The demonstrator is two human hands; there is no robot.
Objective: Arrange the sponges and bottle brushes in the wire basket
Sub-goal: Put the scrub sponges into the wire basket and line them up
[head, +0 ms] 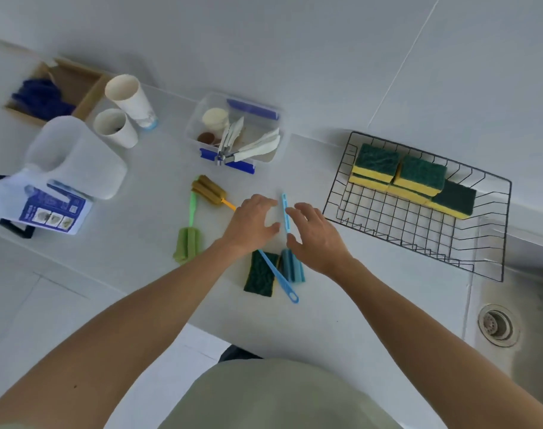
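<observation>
Both hands hover with fingers spread and holding nothing: the left hand (251,222) and right hand (318,233) flank a blue-handled sponge bottle brush (285,215) on the white surface (140,267). Right of the right hand, the black wire basket (397,224) holds yellow-and-green sponges (418,178).

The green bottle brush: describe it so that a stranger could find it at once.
Start at the wire basket and look left, past both hands, across the counter. The green bottle brush lies there, sponge head nearest the person; its neighbour has a brown head and an orange handle.
</observation>
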